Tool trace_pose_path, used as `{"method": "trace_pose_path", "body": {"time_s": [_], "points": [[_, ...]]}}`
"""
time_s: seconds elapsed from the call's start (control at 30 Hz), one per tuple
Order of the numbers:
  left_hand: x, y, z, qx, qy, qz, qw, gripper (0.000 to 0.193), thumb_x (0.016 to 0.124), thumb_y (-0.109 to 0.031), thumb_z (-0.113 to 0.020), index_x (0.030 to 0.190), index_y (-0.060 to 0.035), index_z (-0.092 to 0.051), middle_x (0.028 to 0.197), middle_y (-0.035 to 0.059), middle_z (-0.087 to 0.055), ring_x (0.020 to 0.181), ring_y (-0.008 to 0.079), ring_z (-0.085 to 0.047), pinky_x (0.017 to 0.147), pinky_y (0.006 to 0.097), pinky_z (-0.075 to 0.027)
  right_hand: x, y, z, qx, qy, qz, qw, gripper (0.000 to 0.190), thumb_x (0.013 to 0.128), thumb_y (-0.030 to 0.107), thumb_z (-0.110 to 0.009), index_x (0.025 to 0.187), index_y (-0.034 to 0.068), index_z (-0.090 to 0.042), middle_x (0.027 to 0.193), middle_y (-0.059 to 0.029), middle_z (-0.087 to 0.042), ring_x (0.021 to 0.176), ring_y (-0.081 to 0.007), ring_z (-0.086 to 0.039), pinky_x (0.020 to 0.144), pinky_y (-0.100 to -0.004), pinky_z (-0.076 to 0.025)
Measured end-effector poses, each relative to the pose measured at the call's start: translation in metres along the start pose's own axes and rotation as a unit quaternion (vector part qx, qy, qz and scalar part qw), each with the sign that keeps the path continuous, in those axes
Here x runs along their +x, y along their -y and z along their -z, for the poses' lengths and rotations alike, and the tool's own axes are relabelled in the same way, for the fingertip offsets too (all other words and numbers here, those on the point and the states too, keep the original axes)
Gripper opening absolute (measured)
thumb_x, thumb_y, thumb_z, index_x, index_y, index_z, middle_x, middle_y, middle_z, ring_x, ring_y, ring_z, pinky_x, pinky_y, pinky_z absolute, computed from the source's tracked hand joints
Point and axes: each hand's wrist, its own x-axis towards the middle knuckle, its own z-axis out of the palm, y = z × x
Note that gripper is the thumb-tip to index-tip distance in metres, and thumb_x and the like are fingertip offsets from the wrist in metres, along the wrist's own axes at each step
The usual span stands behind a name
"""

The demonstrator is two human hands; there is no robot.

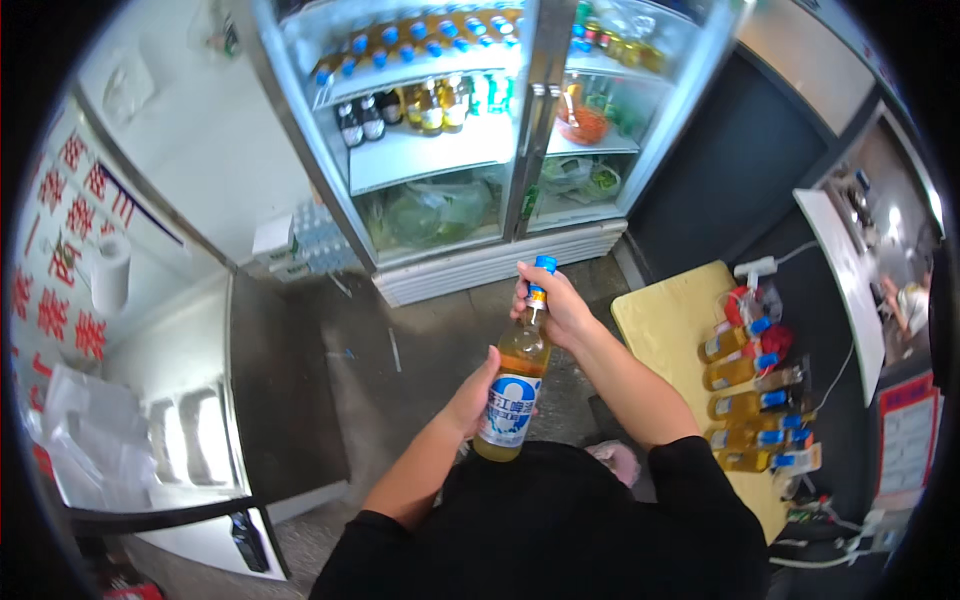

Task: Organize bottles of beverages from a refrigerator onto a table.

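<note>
A glass beer bottle [523,352] with a blue cap and a blue-and-white label is held in front of my body, its neck tilted away from me. My left hand [478,394] wraps the lower body beside the label. Around the neck, just under the cap, my right hand [553,304] has its fingers closed. Beyond the bottle stands a two-door glass-front display fridge [442,274]. Its upper left shelf carries rows of blue-capped bottles [420,31]; dark and amber bottles [431,109] stand on the shelf below.
To the right, a light wooden table [652,307] holds several blue-capped bottles [739,371], a power strip [754,266] and cables. Shrink-wrapped packs [319,236] sit left of the fridge. A metal counter [199,450] with plastic bags [90,427] runs along the left; a paper roll [111,274] hangs there.
</note>
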Motion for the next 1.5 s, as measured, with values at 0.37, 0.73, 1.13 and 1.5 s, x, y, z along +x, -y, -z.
{"method": "trace_pose_path", "body": {"time_s": [0.37,0.73,1.13,1.5], "points": [[-0.017,-0.042,0.052,-0.009,-0.012,-0.005,1.000,0.076,0.101,-0.065,-0.021,0.130,-0.0027,-0.054,0.105,0.0157,-0.069,0.093,0.0271,-0.070,0.086,0.0414,-0.056,0.031,-0.007,-0.058,0.019,0.029,0.009,0.999,0.034,0.100,0.035,-0.057,0.077,0.012,-0.047,0.058,-0.0014,-0.044,0.049,-0.0151,-0.043,0.055,-0.0356,-0.044],[0.053,-0.059,0.083,0.107,-0.005,-0.001,0.994,0.069,0.105,-0.057,-0.021,0.135,-0.0041,-0.054,0.120,0.0096,-0.066,0.109,0.0188,-0.064,0.094,0.0327,-0.049,0.045,0.010,-0.039,0.016,0.021,0.121,0.992,0.022,0.099,0.021,-0.057,0.081,0.012,-0.048,0.056,-0.0026,-0.043,0.044,-0.0153,-0.044,0.051,-0.0349,-0.043],[0.076,-0.117,0.124,0.393,-0.251,-0.203,0.861,0.039,0.095,-0.014,-0.063,0.130,-0.0007,-0.052,0.126,0.0140,-0.064,0.112,0.0191,-0.062,0.093,0.0335,-0.050,0.213,0.119,0.076,-0.195,-0.088,0.223,0.951,0.022,0.093,0.012,-0.067,0.110,-0.001,-0.065,0.058,0.0007,-0.054,0.046,-0.0081,-0.050,0.045,-0.0245,-0.040],[0.118,-0.123,0.057,0.433,-0.382,-0.161,0.800,0.032,0.095,-0.013,-0.063,0.123,0.0008,-0.059,0.112,0.0110,-0.068,0.098,0.0162,-0.065,0.085,0.0302,-0.052,0.377,0.230,0.119,-0.266,-0.167,0.272,0.909,0.052,0.092,0.028,-0.072,0.132,-0.001,-0.055,0.061,-0.0023,-0.054,0.044,-0.0112,-0.050,0.042,-0.0271,-0.039]]}}
